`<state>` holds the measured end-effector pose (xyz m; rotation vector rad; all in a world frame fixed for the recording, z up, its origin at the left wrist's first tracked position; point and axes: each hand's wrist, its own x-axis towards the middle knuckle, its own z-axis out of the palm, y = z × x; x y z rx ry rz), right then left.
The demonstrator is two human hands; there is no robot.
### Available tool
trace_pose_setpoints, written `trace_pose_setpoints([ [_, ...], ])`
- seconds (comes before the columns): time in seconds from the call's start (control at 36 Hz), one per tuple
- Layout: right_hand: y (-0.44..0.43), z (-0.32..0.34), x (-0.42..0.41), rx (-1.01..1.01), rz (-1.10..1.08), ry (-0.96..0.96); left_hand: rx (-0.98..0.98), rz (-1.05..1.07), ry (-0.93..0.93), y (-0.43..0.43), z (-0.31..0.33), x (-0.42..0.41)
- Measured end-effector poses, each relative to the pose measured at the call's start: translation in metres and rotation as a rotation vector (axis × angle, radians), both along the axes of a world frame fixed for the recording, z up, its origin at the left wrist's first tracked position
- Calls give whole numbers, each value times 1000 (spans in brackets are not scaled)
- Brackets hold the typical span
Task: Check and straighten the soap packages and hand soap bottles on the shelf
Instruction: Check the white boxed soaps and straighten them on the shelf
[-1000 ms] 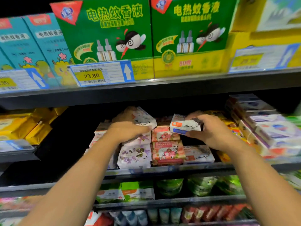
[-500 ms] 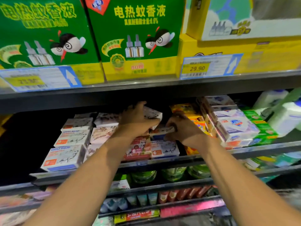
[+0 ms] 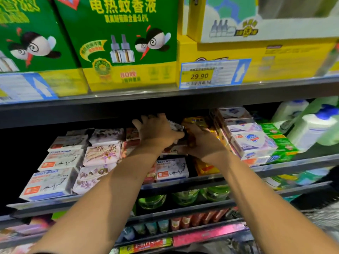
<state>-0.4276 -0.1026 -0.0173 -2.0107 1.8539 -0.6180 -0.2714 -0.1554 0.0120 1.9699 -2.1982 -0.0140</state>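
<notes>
Both my hands reach deep into the middle shelf [image 3: 183, 182] of soap packages. My left hand [image 3: 157, 132] lies on top of a white Goat Soap box [image 3: 176, 126] at the top of a stack, fingers spread over it. My right hand [image 3: 200, 142] is curled against the stack's right side, next to orange-yellow soap packs [image 3: 197, 120]; what it grips is hidden. A further Goat Soap box [image 3: 171, 168] lies at the shelf front below my hands. White hand soap bottles [image 3: 311, 128] with blue caps stand at the far right.
Goat Soap boxes [image 3: 49, 182] and floral soap packs [image 3: 101, 154] fill the shelf's left. White-purple soap boxes [image 3: 254, 142] and green ones [image 3: 278, 142] lie right. Green mosquito-liquid boxes [image 3: 121, 39] and a 29.90 price tag [image 3: 200, 75] sit above. Lower shelves hold green jars [image 3: 185, 196].
The view has swung to the right and closer. My right hand carried a Goat Soap box in to the stack, and both hands now press together deeper in the shelf.
</notes>
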Motion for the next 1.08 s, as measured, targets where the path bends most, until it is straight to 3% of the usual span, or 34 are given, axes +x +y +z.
trace_pose_setpoints([
  [0.28, -10, -3, 1, 56, -27, 108, 132, -246, 168, 3, -9, 27],
  [0.39, -16, 2, -8, 141, -16, 107, 41, -400, 7, 2, -15, 55],
  [0.47, -17, 7, -8, 180, 43, 136, 92, -494, -46, 5, -20, 57],
  [0.56, -22, 10, -6, 172, 32, 159, 58, -484, -153, 11, -19, 54],
  [0.86, -28, 6, 4, 227, -90, 153, 318, -461, -129, 22, -25, 50],
  [1.0, -33, 15, 25, 285, -35, 327, 329, -514, -213, 29, -17, 63],
  [1.08, -43, 10, 26, 333, 25, 377, 369, -528, -109, 30, -17, 72],
])
